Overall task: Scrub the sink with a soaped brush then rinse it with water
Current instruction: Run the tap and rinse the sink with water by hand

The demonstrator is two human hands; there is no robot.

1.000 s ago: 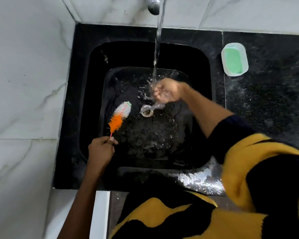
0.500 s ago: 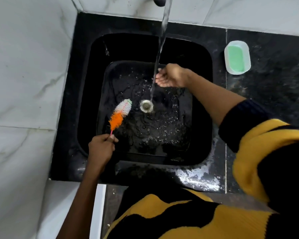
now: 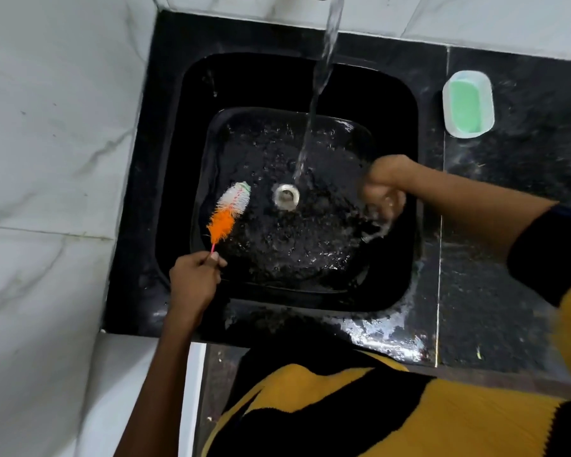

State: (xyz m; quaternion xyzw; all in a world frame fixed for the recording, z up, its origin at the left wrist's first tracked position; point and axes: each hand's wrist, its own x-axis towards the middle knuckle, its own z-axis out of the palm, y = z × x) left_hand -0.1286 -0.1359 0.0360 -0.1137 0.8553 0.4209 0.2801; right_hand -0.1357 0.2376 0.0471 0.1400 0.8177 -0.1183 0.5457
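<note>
Nearest the camera: a yellow & black sweater (image 3: 360,413) across the bottom edge, w/ both forearms reaching out over the sink. Just beyond it the near edge of the black stone counter (image 3: 495,308) is wet, w/ a shiny puddle at the sink's near right corner.

The left hand (image 3: 193,278) sits over the near left corner of the sink (image 3: 399,103). Thumb & fingers pinch the thin pink handle of the brush (image 3: 228,214); the brush angles up and away toward the far right. Its bristles are orange nearer the hand, white w/ a bit of green at the tip, and the head lies low over the wet sink floor, left of the drain (image 3: 286,195). Can't tell if the bristles touch the floor.

The right hand (image 3: 383,189) is at the right side of the basin, right of the drain, motion-blurred, w/ water splashing under it. Fingers look curled, but whether it holds anything can't be told.

The sink is black, square w/ rounded corners, its floor covered in droplets & ripples. The drain is a small metal ring near the middle. A stream of water (image 3: 317,94) falls from the top edge and lands just beside the drain, on its far right.

Farther right on the counter, well apart from the sink, a white soap dish (image 3: 447,103) holds a green bar of soap (image 3: 464,105). White marble tile (image 3: 53,133) covers the left wall & the far wall.
</note>
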